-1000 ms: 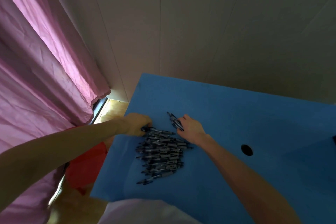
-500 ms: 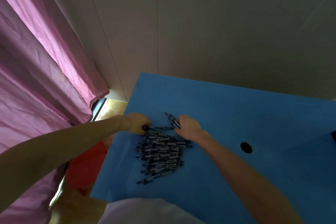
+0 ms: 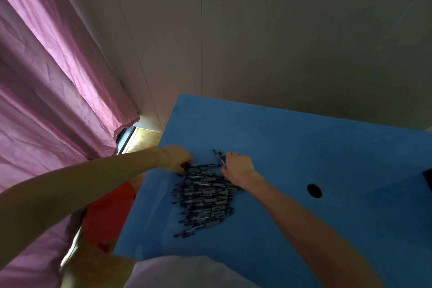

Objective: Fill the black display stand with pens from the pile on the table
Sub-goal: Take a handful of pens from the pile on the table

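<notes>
A pile of dark pens (image 3: 205,196) lies on the left part of the blue table (image 3: 292,147). My left hand (image 3: 176,158) sits at the pile's far left corner, its fingers curled round the end of a pen (image 3: 205,165) that lies across the top of the pile. My right hand (image 3: 238,167) is at the pile's far right corner and grips a few pens (image 3: 218,155) that stick out beyond its fingers. A dark corner at the right frame edge (image 3: 427,181) may be the black display stand; most of it is out of view.
A round black hole (image 3: 314,190) sits in the table right of my right forearm. A pink curtain (image 3: 53,91) hangs on the left, close to the table's left edge. A red object (image 3: 107,213) lies below the table edge. A pale wall stands behind the table.
Both hands have stayed at the far end of the pile. The pen under my left hand has swung to lie level across the pile's top.
</notes>
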`<state>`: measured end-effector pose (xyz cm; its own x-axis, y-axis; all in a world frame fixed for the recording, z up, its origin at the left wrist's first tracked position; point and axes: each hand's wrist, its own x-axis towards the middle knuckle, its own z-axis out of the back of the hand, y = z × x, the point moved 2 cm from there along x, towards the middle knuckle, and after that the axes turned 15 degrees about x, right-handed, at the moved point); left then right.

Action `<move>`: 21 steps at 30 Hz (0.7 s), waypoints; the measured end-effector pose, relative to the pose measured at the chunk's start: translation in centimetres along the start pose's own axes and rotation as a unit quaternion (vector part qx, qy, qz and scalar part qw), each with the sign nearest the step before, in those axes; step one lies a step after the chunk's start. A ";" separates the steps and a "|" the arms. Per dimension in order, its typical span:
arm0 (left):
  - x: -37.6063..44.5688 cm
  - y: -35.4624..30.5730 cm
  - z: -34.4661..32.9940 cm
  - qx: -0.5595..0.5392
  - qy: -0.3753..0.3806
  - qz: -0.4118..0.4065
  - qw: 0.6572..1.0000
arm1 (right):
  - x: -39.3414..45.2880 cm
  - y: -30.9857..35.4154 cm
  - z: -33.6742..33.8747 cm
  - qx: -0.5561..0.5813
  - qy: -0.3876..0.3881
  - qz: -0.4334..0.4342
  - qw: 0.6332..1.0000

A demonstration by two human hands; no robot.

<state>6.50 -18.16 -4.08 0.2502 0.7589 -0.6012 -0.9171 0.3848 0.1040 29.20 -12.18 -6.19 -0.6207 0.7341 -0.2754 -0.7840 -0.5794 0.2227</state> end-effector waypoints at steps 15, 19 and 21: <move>-1.4 3.7 3.3 -0.030 0.003 -0.005 1.000 | 0.0 -0.3 1.5 0.051 0.039 -0.012 0.998; -0.5 5.0 6.2 -0.031 -0.019 0.001 0.999 | 0.9 -1.6 2.4 0.203 0.062 -0.073 0.975; 0.4 5.3 7.2 -0.039 -0.039 0.015 0.998 | 1.1 -2.3 2.9 0.214 0.065 -0.090 0.970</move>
<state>3.99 -12.08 1.90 0.2426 0.8099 -0.5341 -0.9452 0.3213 0.0578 30.33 -9.03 -4.28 -0.4900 0.7435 -0.4551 -0.8240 -0.2247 0.5201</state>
